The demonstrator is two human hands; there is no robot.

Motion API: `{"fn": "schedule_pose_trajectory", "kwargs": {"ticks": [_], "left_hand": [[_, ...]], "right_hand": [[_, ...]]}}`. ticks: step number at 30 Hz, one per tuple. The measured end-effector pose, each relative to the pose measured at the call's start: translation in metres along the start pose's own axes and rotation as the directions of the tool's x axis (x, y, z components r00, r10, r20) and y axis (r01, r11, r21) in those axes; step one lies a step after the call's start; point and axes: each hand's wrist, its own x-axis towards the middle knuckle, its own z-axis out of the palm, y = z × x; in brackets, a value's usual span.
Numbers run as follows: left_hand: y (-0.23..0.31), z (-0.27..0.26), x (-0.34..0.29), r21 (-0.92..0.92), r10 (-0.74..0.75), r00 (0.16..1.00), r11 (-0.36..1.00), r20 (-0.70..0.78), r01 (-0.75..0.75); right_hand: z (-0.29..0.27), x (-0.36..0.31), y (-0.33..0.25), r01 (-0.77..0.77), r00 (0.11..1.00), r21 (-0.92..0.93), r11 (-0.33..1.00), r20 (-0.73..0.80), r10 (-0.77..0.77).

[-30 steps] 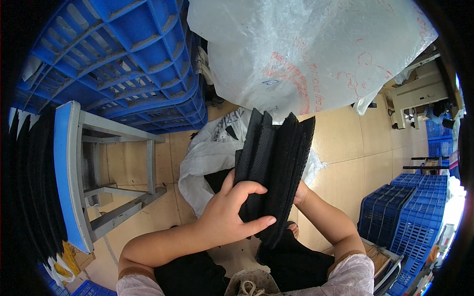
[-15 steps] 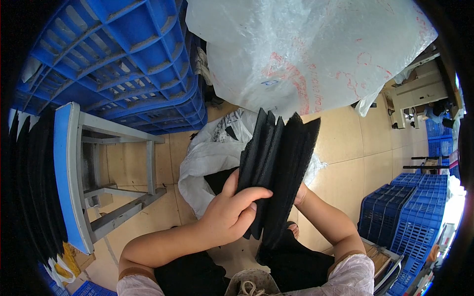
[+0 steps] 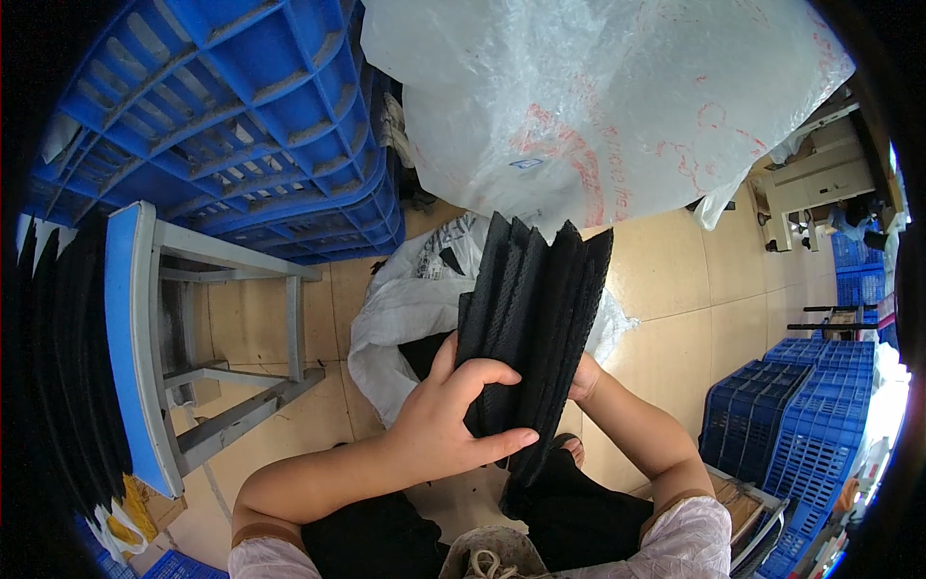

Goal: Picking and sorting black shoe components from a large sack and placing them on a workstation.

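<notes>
The sack (image 3: 381, 328) lies on the floor (image 3: 666, 270) before me, with cloth (image 3: 422, 352) in it. Over the sack I hold the strips (image 3: 531, 328), my left fingers (image 3: 490, 371) across their left side, my right fingers (image 3: 583, 374) at their right edge, mostly hidden behind. Left of the sack is the stool (image 3: 132, 347), then the sheets (image 3: 72, 376). Beyond the sack are the crates (image 3: 309, 125), leftward, and the bag (image 3: 617, 116). Well right of it stand the baskets (image 3: 810, 415).
</notes>
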Motion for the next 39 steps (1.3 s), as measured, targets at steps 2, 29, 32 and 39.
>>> {"fn": "schedule_pose_trajectory", "kwargs": {"ticks": [2,29,32,39], "left_hand": [[-0.001,0.001,0.001,-0.014,-0.006,1.000,1.000,0.002,0.006],[-0.054,0.012,0.002,-0.941,-0.676,0.711,0.079,0.191,0.328],[-0.071,0.010,-0.006,-0.923,-0.696,0.638,-0.094,0.329,0.373],[-0.035,0.012,0.007,-0.849,-0.873,0.458,0.109,0.167,0.516]], "right_hand": [[-0.001,0.000,0.000,-0.017,1.000,0.024,1.000,-0.020,0.018],[0.028,-0.017,-0.030,0.127,0.985,0.117,0.985,0.100,-0.139],[0.035,-0.019,-0.031,0.128,0.985,0.101,0.987,0.100,-0.138],[0.029,-0.017,-0.026,0.049,0.997,0.012,0.999,0.063,-0.049]]}}
